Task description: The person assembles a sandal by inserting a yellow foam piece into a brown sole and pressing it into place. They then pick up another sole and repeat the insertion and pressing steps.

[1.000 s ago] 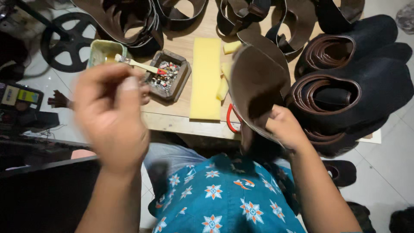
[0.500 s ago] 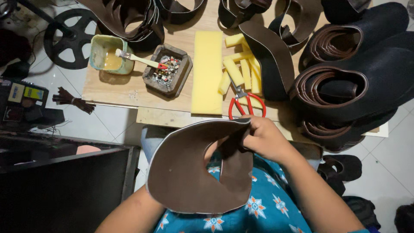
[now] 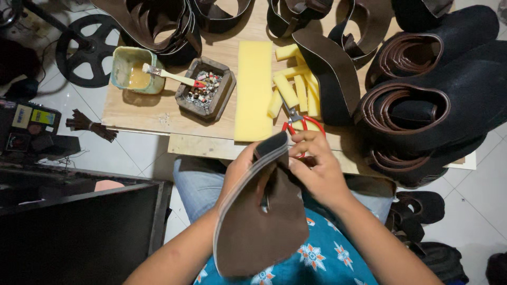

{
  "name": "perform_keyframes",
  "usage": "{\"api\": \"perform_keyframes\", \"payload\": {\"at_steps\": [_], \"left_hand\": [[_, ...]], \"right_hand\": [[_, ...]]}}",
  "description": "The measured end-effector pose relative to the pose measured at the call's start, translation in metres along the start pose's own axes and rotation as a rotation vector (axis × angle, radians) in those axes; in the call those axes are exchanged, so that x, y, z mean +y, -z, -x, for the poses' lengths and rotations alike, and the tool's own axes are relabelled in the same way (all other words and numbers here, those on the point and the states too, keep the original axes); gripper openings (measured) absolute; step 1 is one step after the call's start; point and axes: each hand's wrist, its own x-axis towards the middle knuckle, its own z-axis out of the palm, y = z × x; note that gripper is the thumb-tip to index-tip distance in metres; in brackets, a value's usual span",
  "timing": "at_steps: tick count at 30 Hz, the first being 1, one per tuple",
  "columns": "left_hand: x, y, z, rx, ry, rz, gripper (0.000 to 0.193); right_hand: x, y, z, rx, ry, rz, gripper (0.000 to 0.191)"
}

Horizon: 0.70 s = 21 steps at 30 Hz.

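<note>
Green glue tub (image 3: 132, 68) with a brush (image 3: 168, 77) sits at the left of the wooden board (image 3: 158, 113), beside a small tray of scraps (image 3: 206, 88). Nearer centre, a yellow foam sheet (image 3: 254, 89) lies next to cut foam strips (image 3: 296, 87) and red-handled scissors (image 3: 297, 124). Over the lap, the left hand (image 3: 240, 169) and right hand (image 3: 316, 168) both pinch a folded brown leather piece (image 3: 259, 227) along its top edge. Stacked dark leather pieces (image 3: 422, 105) fill the right.

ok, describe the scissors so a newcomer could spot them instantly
Start at the wooden board and find the long flat yellow foam sheet. Just right of its lower end, under the cut foam strips, lie the scissors, above the right hand. Their red handles are unlike anything beside them.
</note>
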Motion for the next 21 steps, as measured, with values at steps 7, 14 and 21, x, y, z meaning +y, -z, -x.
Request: {"api": "perform_keyframes", "payload": {"at_steps": [7, 14, 21], "left_hand": [[0.007, -0.003, 0.012, 0.005, -0.159, -0.254, 0.060], [0.002, -0.015, 0.008, 0.055, -0.123, 0.093, 0.055], [0.007, -0.007, 0.006, 0.103, -0.298, -0.200, 0.043]], "right_hand": [[-0.080, 0.000, -0.008, -0.181, 0.127, 0.046, 0.039], [-0.120, -0.011, -0.035, -0.126, 0.141, 0.038, 0.045], [-0.130, 0.000, -0.005, -0.131, -0.031, 0.209, 0.039]]}}
